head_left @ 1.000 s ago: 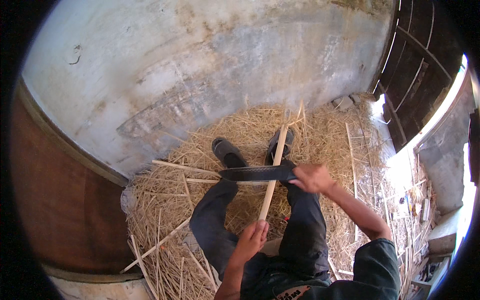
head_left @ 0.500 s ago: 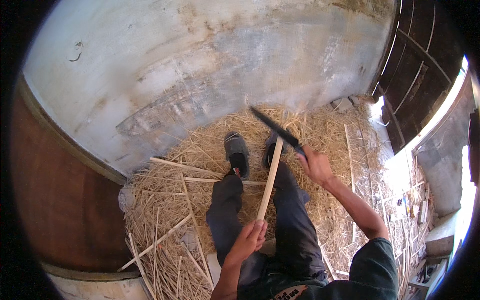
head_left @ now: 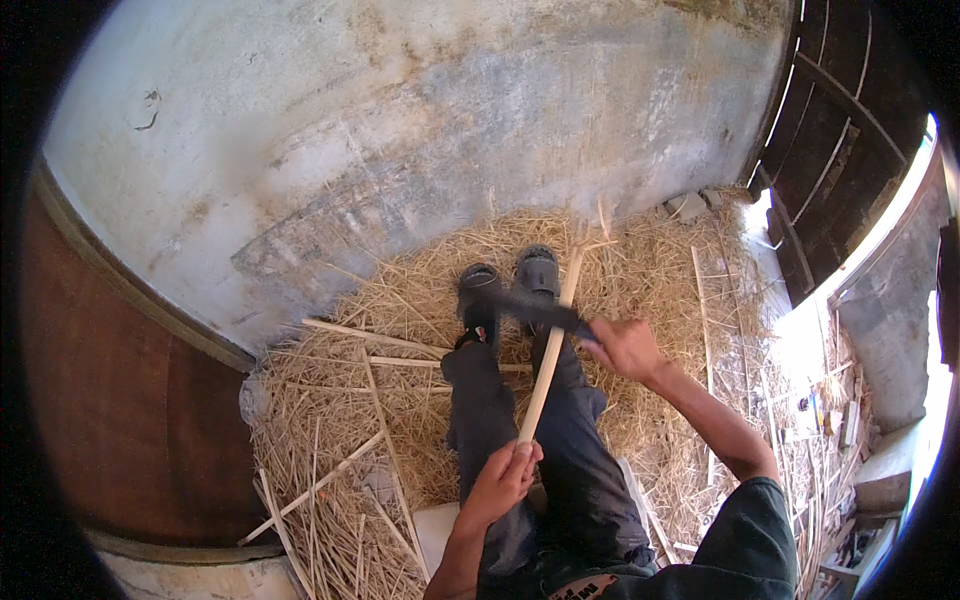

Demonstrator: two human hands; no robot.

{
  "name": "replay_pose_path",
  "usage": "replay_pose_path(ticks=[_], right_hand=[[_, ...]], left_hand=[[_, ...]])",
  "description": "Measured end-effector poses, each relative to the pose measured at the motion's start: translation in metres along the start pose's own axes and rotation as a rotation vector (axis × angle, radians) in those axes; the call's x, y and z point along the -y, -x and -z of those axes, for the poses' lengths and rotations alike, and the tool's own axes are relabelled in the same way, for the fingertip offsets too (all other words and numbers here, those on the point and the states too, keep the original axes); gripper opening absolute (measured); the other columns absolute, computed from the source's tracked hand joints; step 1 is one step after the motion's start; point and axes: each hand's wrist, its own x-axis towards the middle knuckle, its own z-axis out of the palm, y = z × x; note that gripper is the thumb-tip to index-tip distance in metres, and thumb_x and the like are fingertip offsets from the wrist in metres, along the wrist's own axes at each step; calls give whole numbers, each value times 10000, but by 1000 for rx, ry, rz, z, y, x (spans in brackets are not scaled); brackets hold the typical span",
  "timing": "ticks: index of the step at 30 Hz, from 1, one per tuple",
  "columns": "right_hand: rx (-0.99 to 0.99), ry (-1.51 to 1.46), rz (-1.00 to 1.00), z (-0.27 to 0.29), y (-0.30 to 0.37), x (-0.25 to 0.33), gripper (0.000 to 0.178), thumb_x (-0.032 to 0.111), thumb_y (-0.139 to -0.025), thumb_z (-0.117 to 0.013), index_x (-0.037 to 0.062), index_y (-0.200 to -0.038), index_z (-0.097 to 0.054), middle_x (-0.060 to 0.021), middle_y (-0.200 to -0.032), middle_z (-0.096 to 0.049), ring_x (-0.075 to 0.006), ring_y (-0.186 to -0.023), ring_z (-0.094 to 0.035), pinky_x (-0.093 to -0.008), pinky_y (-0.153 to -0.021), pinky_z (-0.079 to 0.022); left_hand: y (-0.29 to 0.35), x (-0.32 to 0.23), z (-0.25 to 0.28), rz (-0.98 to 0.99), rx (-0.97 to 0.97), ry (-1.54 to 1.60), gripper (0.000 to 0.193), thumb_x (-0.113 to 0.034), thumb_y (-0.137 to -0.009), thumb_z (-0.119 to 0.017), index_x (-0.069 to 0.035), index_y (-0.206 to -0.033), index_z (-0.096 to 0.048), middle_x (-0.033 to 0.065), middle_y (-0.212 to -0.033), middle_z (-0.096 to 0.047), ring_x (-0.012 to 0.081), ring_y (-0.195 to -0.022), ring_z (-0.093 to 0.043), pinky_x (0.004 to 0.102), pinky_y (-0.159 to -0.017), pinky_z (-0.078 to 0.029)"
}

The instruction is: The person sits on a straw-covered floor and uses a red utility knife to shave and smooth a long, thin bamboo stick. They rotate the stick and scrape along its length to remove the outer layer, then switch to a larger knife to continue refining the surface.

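The left hand [head_left: 505, 478] has its fingers wrapped round the near end of the pale strip [head_left: 544, 385], probably the safest hold; the strip, likely light, stiff and splintery, slants forward above the right leg [head_left: 592, 450]; the right hand [head_left: 628, 348] clenches its fingers on the dark knife [head_left: 562, 318]; straw [head_left: 655, 260] lies beyond

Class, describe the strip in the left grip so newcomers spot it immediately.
Below the stained wall lies straw. Over it, a pale strip slants away from the left grip. Unlike the loose strips lying around, it is held and crossed by a dark blade.
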Motion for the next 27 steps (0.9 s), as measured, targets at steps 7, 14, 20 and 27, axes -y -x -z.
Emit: replay_pose_path(ticks=[7,14,20,27], right_hand=[[16,201,-399,-4,-3,-55,333,394,-1059,-557,62,-1049,-541,-183,-841,-691,-395,-666,-682,-503,-576,-524],[74,-902,-588,-11,-1,-52,373,391,-1075,-537,19,-1083,-568,-216,-769,-639,-429,-683,-650,-509,-624,-488],[88,-119,-157,3,7,26,321,398,-1049,-583,85,-1113,-615,-147,-850,-673,-310,-666,-684,-432,-593,-545],[272,451,-215,-19,15,-85,386,462,-1048,-547,95,-1153,-601,-139,-868,-708,-303,-656,-699,-451,-532,-534]], left_hand=[[-1,11,9,-95,-20,-159,266,-299,-1143,-419,-82,-1065,-553,-66,-727,-371,32,-534,-325,227,-453,-287],[9,1,7,4,-35,-67,299,-288,-1150,-410,-53,-1039,-557,-66,-720,-356,34,-576,-314,231,-499,-293],[9,1,5,-24,-49,-36,306,-289,-1152,-407,-49,-1037,-558,-64,-718,-356,32,-559,-308,233,-486,-283],[-1,16,7,-49,-4,-31,320,-341,-1147,-410,-74,-1039,-549,-63,-709,-354,32,-525,-300,226,-450,-275]])
